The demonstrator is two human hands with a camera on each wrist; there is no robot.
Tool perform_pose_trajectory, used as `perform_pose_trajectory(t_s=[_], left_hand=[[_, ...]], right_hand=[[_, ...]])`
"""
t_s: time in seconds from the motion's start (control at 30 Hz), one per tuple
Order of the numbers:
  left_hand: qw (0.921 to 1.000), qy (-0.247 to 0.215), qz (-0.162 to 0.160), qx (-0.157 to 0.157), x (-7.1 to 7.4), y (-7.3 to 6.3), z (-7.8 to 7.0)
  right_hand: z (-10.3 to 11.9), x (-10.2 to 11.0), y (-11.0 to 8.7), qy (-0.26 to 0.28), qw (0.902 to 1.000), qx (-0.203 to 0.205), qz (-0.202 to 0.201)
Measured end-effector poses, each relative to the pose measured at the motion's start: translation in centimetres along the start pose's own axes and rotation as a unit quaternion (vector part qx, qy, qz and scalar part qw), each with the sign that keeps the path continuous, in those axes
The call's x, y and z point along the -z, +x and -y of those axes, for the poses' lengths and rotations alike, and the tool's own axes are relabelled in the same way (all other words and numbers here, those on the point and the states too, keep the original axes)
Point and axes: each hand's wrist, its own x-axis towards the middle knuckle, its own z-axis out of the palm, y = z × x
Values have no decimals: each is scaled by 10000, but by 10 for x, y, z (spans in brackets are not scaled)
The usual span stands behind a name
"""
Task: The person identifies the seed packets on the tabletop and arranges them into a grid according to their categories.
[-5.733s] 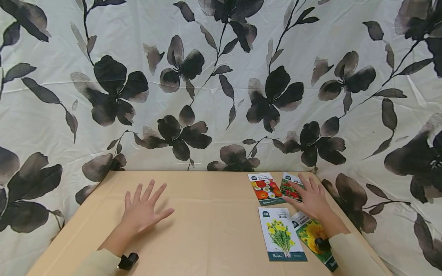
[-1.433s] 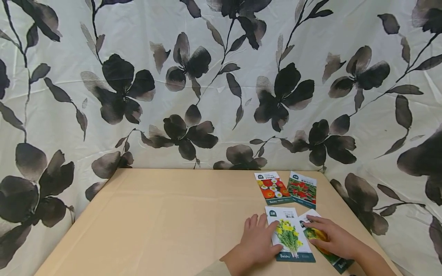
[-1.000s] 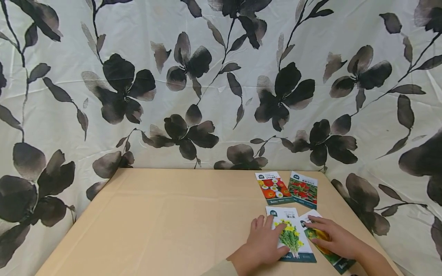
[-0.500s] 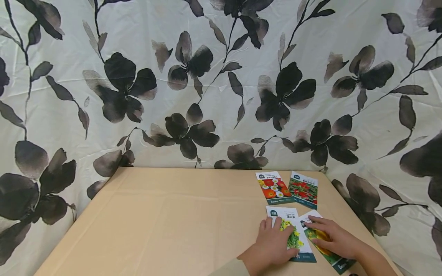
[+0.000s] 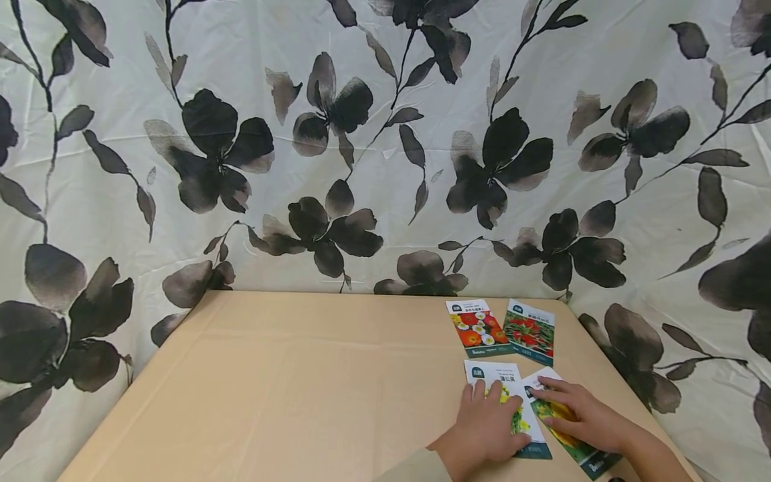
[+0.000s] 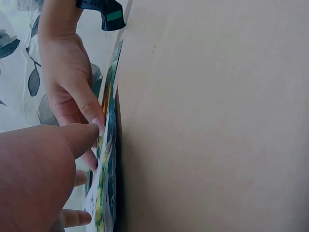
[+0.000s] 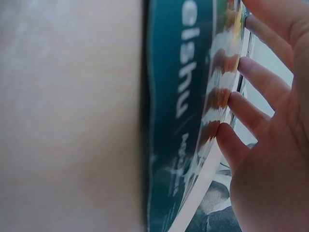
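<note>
My left hand (image 5: pixel 490 425) lies across a white seed packet (image 5: pixel 536 450) printed with yellow flowers, its fingers spread and covering much of the picture. Just right of it, the fingers of my right hand (image 5: pixel 584 418) rest on a second seed packet (image 5: pixel 593 462) with large yellow blooms, which lies slanted on the table. From the right wrist, the fingertips (image 7: pixel 235 99) touch that packet's glossy face beside its dark teal band. In the left wrist view, my left thumb (image 6: pixel 87 137) overlaps the right hand's fingers near the packets' edges.
Behind my hands lie two more seed packets, one with orange and white flowers (image 5: pixel 480 329) and one with red flowers or fruit (image 5: pixel 530 333). They overlap at a lower corner. The tan table (image 5: pixel 271 381) ends at a floral curtain (image 5: pixel 385 167).
My left hand has come from the table's left side onto the yellow-flower packet and slid further right across it. My right hand moved from the red packet to the slanted one, then stayed.
</note>
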Motion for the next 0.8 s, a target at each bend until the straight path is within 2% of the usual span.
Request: perform_pose_trajectory(t_s=[0.3,0.6,0.8], left_hand=[[9988,210,-98,429,-6,9,-11],[9942,384,-190,984,-4,17,-23],[9923,587,-251,1060,-5,19,-24]], right_hand=[[1,2,1,23,9999,-79,90],[1,1,0,60,9999,-2,112],[-1,1,2,70,9999,-28,110]])
